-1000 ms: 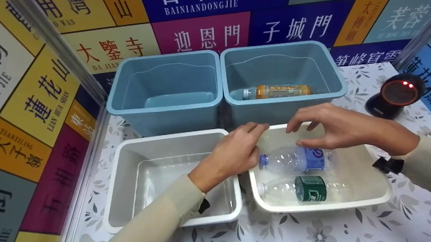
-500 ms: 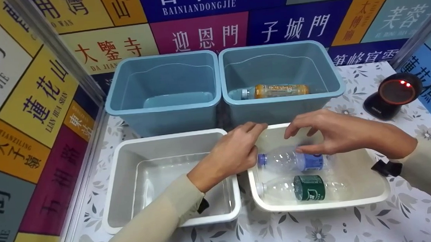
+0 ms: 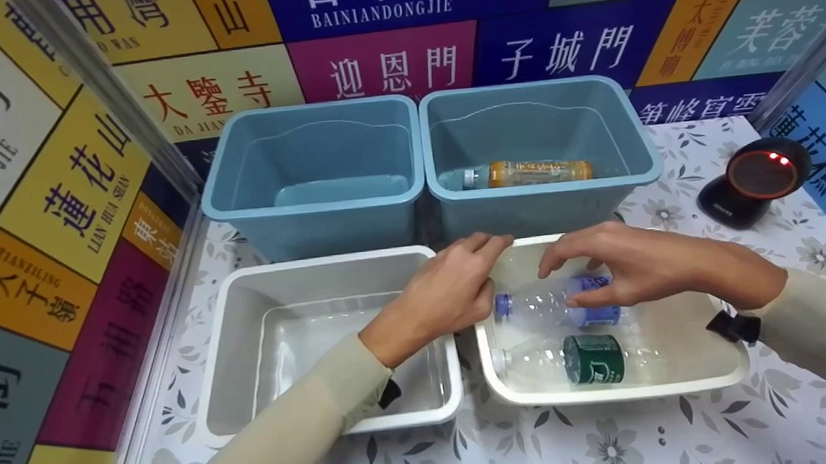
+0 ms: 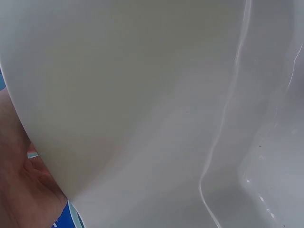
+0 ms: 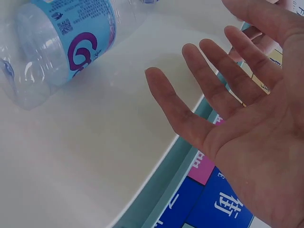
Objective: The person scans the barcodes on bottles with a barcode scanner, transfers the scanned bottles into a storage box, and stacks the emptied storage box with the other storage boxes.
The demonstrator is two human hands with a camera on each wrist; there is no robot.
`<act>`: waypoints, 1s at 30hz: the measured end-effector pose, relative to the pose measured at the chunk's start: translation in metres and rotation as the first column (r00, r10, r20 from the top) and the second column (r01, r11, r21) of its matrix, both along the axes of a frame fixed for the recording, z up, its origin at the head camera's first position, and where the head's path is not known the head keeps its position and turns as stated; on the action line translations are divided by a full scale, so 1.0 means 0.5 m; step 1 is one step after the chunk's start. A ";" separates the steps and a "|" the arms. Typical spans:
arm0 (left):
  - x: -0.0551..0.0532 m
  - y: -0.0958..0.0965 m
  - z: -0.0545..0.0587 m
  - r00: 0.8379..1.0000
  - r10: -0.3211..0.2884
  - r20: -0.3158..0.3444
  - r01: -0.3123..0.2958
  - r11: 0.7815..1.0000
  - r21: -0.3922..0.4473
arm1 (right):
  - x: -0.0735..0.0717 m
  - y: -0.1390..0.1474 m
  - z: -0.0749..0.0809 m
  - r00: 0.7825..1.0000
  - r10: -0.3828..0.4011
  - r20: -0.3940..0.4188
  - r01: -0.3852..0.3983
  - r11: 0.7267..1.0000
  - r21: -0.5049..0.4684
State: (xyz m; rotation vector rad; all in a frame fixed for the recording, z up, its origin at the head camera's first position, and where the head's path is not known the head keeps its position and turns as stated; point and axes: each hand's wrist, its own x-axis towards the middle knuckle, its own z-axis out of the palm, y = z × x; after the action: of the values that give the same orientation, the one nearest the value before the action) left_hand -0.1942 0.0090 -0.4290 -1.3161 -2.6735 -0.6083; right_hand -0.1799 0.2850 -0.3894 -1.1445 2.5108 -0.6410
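Observation:
My right hand (image 3: pixel 644 264) hovers over the right white bin with fingers spread and bent and the thumb apart. Below it lies a clear plastic bottle (image 3: pixel 543 306) with a blue cap and blue-purple label; the thumb overlaps it in the head view. In the right wrist view this bottle (image 5: pixel 90 33) is apart from the fingers. Nearer me is a clear bottle with a green label (image 3: pixel 594 359). My left hand (image 3: pixel 441 287) is at the adjoining rims of the two white bins, fingers loosely bent; its fingertips are partly hidden and no held object shows.
The left white bin (image 3: pixel 223 351) stands beside the right white bin (image 3: pixel 616 395). Behind them are two blue-grey bins (image 3: pixel 311 209), the right one holding an orange-labelled bottle (image 3: pixel 540 172). A black scanner (image 3: pixel 753 182) stands at right. Printed panels enclose the back and left.
My right hand has moved slightly down and left over the blue-labelled bottle. The left hand stays in place, and the bottles have not visibly moved.

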 end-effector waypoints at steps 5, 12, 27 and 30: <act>0.000 0.001 0.003 1.000 0.001 -0.004 -0.001 1.000 -0.007 | 0.001 -0.002 -0.006 0.999 0.037 -0.038 -0.036 0.999 0.024; -0.001 0.002 0.004 1.000 -0.002 -0.002 0.002 1.000 -0.007 | 0.002 -0.004 -0.011 0.998 0.052 -0.040 -0.048 0.995 0.092; -0.003 0.001 0.002 1.000 -0.011 0.003 0.011 1.000 -0.002 | 0.004 -0.021 -0.033 0.995 0.087 -0.054 -0.081 0.991 0.107; -0.002 0.000 0.000 1.000 -0.010 0.003 0.010 1.000 0.000 | 0.004 -0.025 -0.040 0.994 0.097 -0.059 -0.090 0.990 0.111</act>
State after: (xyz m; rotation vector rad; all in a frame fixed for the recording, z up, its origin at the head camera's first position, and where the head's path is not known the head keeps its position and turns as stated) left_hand -0.1953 0.0088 -0.4292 -1.3305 -2.6706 -0.6121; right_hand -0.1777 0.2724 -0.4094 -1.2531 2.4932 -0.4451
